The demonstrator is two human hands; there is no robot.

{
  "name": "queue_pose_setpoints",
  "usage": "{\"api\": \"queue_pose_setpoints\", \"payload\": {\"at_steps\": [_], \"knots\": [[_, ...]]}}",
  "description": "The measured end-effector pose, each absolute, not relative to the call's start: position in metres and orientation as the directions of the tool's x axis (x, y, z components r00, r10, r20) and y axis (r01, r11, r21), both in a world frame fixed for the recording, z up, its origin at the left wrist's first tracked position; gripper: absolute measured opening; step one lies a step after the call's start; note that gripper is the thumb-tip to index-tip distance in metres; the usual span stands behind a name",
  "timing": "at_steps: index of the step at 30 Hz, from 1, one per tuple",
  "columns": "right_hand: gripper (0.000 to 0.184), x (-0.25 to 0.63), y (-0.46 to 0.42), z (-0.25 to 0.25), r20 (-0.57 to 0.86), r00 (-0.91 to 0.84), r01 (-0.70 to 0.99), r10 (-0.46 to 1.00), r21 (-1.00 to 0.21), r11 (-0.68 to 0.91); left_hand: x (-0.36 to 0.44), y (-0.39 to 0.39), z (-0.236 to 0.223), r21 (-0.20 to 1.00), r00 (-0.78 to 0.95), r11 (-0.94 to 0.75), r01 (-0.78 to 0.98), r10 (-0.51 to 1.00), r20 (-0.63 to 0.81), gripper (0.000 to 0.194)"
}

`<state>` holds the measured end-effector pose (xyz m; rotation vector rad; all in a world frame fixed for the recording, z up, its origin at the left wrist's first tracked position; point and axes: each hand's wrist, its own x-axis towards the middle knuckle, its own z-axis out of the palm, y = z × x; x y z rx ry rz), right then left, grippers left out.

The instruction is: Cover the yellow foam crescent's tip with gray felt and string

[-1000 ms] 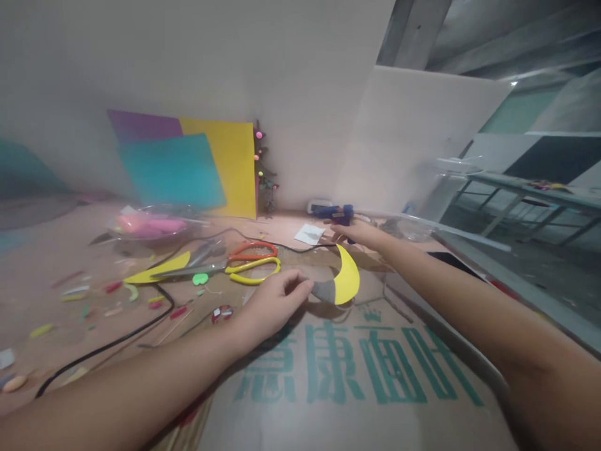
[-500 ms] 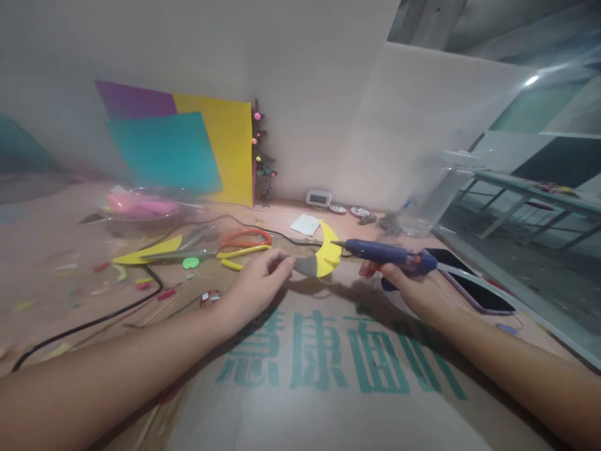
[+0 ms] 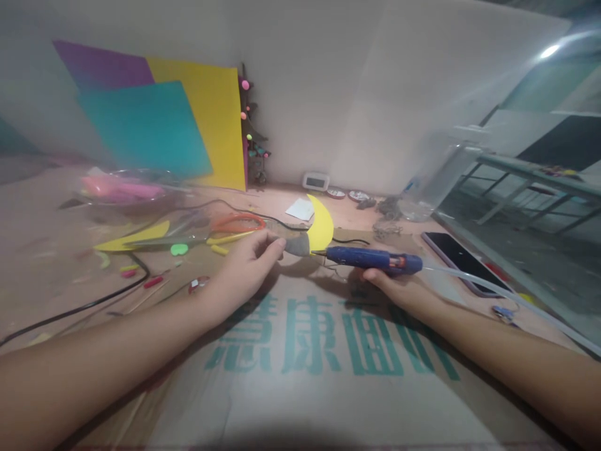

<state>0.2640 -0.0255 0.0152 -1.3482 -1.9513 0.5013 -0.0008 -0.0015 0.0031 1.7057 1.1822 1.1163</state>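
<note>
Between thumb and fingers, my left hand [image 3: 248, 266] pinches the grey end of a crescent-moon cutout [image 3: 321, 227], whose upper part is yellow. My right hand [image 3: 389, 285] is wrapped round a blue hot glue gun [image 3: 370, 258] with a clear glue stick [image 3: 469, 275] trailing from its back. The nozzle points left and is at the lower edge of the moon, near where yellow meets grey; whether it touches I cannot tell. Scissors with red and yellow handles [image 3: 238, 222] lie just beyond my left hand. Both hands are above printed cardboard [image 3: 328, 401].
Purple, yellow and teal sheets [image 3: 145, 128] lean on the back wall, beside a small decorated branch [image 3: 256, 138]. A phone [image 3: 462, 263] lies at right, with a clear plastic container [image 3: 434, 181] behind. A white digital clock [image 3: 315, 182] stands at the back. A black cord [image 3: 89, 305] crosses the left.
My right hand has picked up the glue gun from the back of the table and brought it to the moon cutout. The view has shifted, and my left hand still holds the moon.
</note>
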Motion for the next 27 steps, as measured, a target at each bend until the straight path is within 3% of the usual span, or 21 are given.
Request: {"api": "queue_pose_setpoints", "payload": {"at_steps": [27], "knots": [[0.025,0.2620,-0.0261,0.0152,0.323,-0.205,0.757,0.924,-0.546,0.359,-0.0020,0.0004,0.0003,0.908,0.182,-0.307,0.285,0.947,0.263,0.025]]}}
